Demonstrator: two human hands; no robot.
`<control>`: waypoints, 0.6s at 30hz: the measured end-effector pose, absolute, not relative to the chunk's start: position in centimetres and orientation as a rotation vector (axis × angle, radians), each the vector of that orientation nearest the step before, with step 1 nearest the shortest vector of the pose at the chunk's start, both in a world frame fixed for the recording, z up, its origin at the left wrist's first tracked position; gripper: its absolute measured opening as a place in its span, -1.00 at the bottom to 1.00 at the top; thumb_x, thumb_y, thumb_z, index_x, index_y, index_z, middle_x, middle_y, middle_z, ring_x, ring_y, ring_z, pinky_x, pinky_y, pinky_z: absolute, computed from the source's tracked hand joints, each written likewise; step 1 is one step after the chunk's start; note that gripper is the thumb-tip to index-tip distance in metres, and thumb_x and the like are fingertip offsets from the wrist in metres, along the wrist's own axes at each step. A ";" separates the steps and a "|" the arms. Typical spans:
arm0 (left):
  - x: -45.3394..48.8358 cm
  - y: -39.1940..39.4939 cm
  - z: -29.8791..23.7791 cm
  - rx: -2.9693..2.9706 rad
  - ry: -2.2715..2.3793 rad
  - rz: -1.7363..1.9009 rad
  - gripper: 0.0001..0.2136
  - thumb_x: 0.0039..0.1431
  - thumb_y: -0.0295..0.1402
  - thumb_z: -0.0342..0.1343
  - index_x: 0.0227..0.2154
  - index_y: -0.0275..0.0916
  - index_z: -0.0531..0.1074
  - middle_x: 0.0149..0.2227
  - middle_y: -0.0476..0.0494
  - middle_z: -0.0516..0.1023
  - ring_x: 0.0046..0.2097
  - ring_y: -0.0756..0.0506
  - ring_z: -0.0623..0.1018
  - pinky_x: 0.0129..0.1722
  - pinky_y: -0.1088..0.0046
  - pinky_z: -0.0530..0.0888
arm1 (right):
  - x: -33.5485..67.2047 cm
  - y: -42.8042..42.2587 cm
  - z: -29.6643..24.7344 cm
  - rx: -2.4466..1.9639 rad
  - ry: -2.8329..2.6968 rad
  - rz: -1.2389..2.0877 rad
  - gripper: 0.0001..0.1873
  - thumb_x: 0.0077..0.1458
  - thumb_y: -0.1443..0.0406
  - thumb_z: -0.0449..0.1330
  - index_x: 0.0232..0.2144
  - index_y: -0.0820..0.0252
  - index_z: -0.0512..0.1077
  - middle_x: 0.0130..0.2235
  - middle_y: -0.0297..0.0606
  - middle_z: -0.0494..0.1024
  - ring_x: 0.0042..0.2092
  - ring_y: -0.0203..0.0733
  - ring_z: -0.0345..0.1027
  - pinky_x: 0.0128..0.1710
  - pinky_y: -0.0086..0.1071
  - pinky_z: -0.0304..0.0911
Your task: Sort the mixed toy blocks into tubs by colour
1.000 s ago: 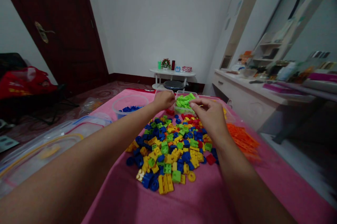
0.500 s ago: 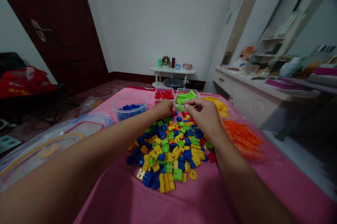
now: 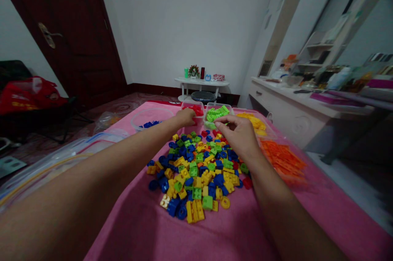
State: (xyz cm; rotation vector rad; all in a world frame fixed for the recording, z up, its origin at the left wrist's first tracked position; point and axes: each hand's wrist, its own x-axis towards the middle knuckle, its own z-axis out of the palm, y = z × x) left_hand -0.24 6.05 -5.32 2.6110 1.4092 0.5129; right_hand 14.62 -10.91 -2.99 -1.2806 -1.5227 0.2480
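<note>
My left hand (image 3: 185,118) is in front of the clear box of red pieces (image 3: 199,110), its fingers curled downward. Whatever those fingers hold is hidden. At the near edge of the box of light green bricks (image 3: 217,113) is my right hand (image 3: 238,133). Its thumb and forefinger come together in a pinch, and anything between them is too small to make out. Below both hands spreads a pile of mixed toy building bricks (image 3: 196,171) in yellow, blue, green and red, on a pink cloth (image 3: 135,228).
A round tub (image 3: 136,118) with blue bricks stands at the left, by stacked clear lids (image 3: 70,163). On the right are a box of yellow pieces (image 3: 253,122) and a container of orange pieces (image 3: 282,160). A dresser (image 3: 288,105) lines the right side.
My left hand has moved up and to the left, from the far edge of the pile to the red pieces' box. The right hand stays almost still.
</note>
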 end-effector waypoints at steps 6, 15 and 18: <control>-0.5 4.9 -4.6 2.738 1.554 0.310 -0.87 -0.12 -0.39 0.18 -0.45 -0.30 0.51 -0.38 -0.24 0.53 -0.27 -0.18 0.51 -0.29 0.42 0.35 | 14.8 -10.9 -3.0 -1.305 -1.531 0.209 -0.82 -0.07 0.29 0.16 -0.45 0.24 0.55 -0.51 -0.31 0.52 -0.54 -0.35 0.22 -0.52 -0.46 0.13; -1.6 2.9 -3.3 2.784 1.381 0.102 -0.90 -0.15 -0.36 0.17 -0.61 -0.28 0.50 -0.62 -0.11 0.47 -0.47 -0.06 0.43 -0.44 0.50 0.28 | 16.0 -10.7 -2.9 -1.329 -1.523 0.136 -0.78 -0.05 0.27 0.15 -0.41 0.26 0.56 -0.46 -0.25 0.56 -0.51 -0.30 0.29 -0.49 -0.44 0.17; -2.4 1.9 -3.4 2.773 1.252 0.263 -0.84 -0.13 -0.29 0.17 -0.61 -0.29 0.51 -0.61 -0.11 0.48 -0.43 -0.06 0.45 -0.39 0.53 0.30 | 16.7 -10.6 -2.9 -1.386 -1.554 0.058 -0.78 -0.04 0.28 0.15 -0.40 0.25 0.56 -0.42 -0.24 0.57 -0.45 -0.27 0.35 -0.44 -0.43 0.19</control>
